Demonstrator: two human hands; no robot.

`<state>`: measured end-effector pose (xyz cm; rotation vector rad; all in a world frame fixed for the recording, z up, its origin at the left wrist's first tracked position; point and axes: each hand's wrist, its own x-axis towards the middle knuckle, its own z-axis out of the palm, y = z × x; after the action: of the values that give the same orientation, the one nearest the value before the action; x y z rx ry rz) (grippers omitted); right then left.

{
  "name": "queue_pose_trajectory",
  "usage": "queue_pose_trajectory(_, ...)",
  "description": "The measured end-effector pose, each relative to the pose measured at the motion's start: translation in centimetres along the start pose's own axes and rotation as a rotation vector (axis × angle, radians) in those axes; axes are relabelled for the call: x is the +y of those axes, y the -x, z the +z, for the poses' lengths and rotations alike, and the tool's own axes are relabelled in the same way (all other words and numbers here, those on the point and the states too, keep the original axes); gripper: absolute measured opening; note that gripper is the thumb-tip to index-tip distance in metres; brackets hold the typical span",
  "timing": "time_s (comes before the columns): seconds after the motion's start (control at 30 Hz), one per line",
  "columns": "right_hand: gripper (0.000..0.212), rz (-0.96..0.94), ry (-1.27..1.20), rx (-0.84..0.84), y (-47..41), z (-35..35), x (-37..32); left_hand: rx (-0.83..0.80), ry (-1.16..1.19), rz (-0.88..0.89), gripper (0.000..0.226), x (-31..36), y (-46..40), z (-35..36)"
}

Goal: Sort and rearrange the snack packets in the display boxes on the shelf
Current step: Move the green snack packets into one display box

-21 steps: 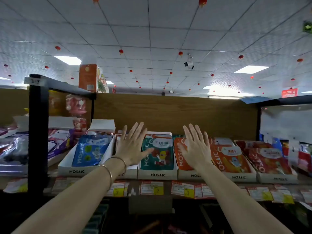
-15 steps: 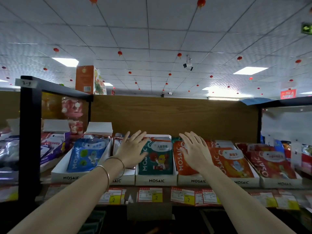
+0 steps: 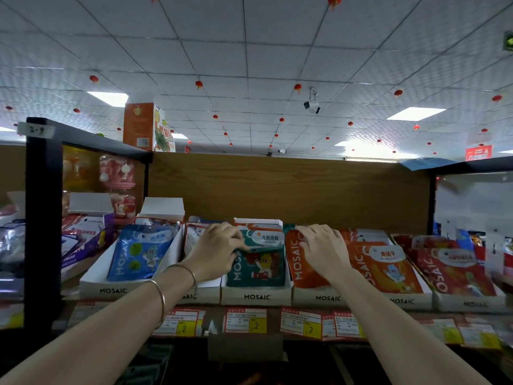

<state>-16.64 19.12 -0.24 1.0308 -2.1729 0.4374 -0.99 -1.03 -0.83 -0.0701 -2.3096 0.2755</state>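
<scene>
1. Green packet [image 3: 256, 259]: standing upright at the front of the middle MOSAIC display box [image 3: 256, 297] on the shelf, more packets stacking behind it. Likely handling light and soft, a glossy film pouch, probably slick and crinkling under pressure.
2. Left hand [image 3: 216, 250]: curling over the green packet's upper left edge, fingers bending onto its top; appearing to be pinching that edge.
3. Orange packet [image 3: 298, 262]: leaning in the next box to the right, just beside the green one.
4. Right hand [image 3: 323, 247]: resting on the orange packet's upper part, fingers bending over its top rim; whether gripping or only pressing, cannot tell.
5. Holding advice, as a judgement: taking each pouch by the sealed top seam, the stiffest part; avoiding squeezing the belly, contents possibly crushing.
6. Blue packet [image 3: 141, 251]: lying untouched in the box to the left.
</scene>
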Motion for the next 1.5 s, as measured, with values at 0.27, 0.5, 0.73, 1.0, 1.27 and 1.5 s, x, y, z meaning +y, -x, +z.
queue_pose_trajectory(0.27, 0.042, 0.002, -0.037, -0.024, -0.3, 0.3, 0.1, -0.188, 0.066, -0.138, 0.03, 0.1, -1.1, 0.3)
queue_pose_trajectory(0.5, 0.043, -0.007, -0.06, -0.009, -0.4, 0.6, 0.3, -0.193, -0.016, -0.204, 0.038, 0.5, -1.6, 0.9)
queue_pose_trajectory(0.73, 0.044, 0.001, -0.093, -0.006, -0.6, 0.6, 0.3, -0.046, 0.431, -0.375, 0.036, 1.1, -2.7, 0.0)
queue_pose_trajectory(1.0, 0.043, 0.006, -0.116, 0.0, -0.7, 0.4, 0.2, -0.145, 0.782, -0.537, 0.011, 0.6, -2.3, -0.2)
queue_pose_trajectory(1.27, 0.046, -0.024, -0.167, 0.054, -0.9, -0.4, -0.7, 0.328, 0.783, -0.745, 0.021, -0.9, -3.2, -4.2)
queue_pose_trajectory(1.5, 0.035, -0.055, -0.205, 0.061, -1.6, -0.5, -2.3, 0.482, 0.749, -0.774, 0.015, -3.9, -1.0, -6.9)
